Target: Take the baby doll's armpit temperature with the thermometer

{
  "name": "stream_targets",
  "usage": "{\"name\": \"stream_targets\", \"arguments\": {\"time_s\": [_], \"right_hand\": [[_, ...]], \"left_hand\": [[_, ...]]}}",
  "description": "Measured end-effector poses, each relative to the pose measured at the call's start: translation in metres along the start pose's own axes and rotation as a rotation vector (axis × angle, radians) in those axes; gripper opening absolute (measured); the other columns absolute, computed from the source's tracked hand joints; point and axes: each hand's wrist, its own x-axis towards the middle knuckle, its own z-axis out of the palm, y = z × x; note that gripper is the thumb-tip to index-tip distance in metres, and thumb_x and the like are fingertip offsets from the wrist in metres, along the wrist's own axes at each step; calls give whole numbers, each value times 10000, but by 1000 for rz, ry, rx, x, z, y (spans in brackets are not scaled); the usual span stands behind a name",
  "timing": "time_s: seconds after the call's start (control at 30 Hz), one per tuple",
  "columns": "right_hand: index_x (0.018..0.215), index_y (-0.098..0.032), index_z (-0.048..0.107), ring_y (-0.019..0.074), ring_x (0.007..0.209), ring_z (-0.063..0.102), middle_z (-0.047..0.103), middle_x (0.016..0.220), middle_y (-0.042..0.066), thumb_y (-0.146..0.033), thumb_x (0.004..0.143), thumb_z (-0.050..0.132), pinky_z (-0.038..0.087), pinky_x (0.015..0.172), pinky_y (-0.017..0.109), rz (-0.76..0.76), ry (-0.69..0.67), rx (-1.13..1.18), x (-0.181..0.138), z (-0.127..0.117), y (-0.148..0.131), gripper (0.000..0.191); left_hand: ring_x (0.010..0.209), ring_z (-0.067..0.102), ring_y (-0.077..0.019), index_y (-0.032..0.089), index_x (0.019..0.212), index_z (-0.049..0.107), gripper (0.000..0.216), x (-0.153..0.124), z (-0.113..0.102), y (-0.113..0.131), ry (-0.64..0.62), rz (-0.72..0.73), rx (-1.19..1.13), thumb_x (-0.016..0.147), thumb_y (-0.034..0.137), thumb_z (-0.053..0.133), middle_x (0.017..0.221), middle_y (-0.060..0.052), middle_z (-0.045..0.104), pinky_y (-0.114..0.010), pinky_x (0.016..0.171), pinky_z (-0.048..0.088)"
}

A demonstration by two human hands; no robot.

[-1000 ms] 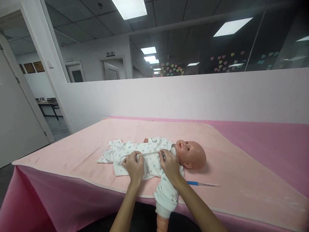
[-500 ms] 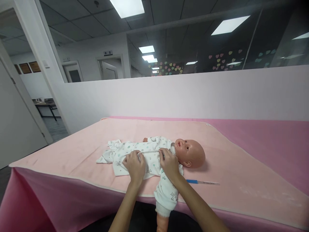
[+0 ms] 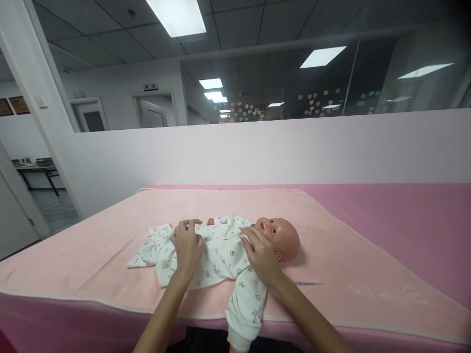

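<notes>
Doll's romper point(image 3: 217, 252) lies under both hands' fingers point(image 3: 191, 230), spread flat; gripping nothing.

Bare pink worktop point(image 3: 368, 235) lies open right and far of the doll point(image 3: 228, 245); white partition wall point(image 3: 257, 152) blocks the far edge.

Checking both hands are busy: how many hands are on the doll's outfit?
2: left hand lies flat on the outfit mid-body; right hand rests near the doll's neck.
</notes>
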Motion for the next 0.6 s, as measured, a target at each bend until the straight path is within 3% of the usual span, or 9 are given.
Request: {"name": "stream_targets", "arguments": {"time_s": [0.07,0.13,0.2,0.27,0.33,0.4,0.5,0.6], "right_hand": [[993,-197,598,154,873,604,657,927,53,-203,893,381,488,737,255,-77,36,-34,-19,-26,10,239],[965,-198,612,164,862,609,666,900,59,-193,891,380,489,737,263,-98,15,-171,-47,-49,28,244],[908,-209,628,180,771,622,673,852,64,-226,890,362,493,682,290,-35,4,-337,-78,-68,53,267],[803,-217,637,210,697,622,671,772,71,-266,885,324,485,612,330,48,26,-517,-105,-82,77,328],[782,-229,639,211,685,626,672,768,62,-293,869,325,484,585,326,137,-14,-588,-121,-92,94,333],[824,-240,644,196,724,632,675,838,41,-298,852,344,491,606,305,226,-140,-550,-127,-99,100,307],[844,-242,643,178,792,630,667,903,20,-289,844,345,492,672,281,355,-346,-403,-120,-109,96,302],[817,-232,632,183,797,631,670,865,24,-294,845,332,484,702,284,450,-442,-293,-109,-117,89,308]], "left_hand": [[922,498,-203,229,920,594,282,15,3,10,-108,162,-176,727,115,423,954,-59,511,-360,828,378],[831,524,-160,242,885,624,209,24,12,19,-328,249,-378,748,197,472,948,-39,527,-283,744,433],[697,517,-122,245,843,655,165,27,24,23,-547,256,-500,733,286,538,914,-23,545,-234,630,446],[613,484,-100,238,801,677,174,26,36,23,-676,239,-552,720,349,569,835,-10,560,-220,576,428],[573,459,-92,221,784,687,230,24,42,21,-713,196,-583,746,392,538,735,-1,566,-225,580,415],[563,452,-92,200,797,692,292,23,43,19,-734,160,-603,768,419,501,674,-1,571,-238,603,409],[596,454,-96,193,851,703,303,25,39,20,-793,166,-595,736,420,539,696,-7,579,-241,630,400],[617,444,-95,211,893,706,316,27,36,23,-839,182,-537,677,414,598,714,0,550,-233,644,388]]}}
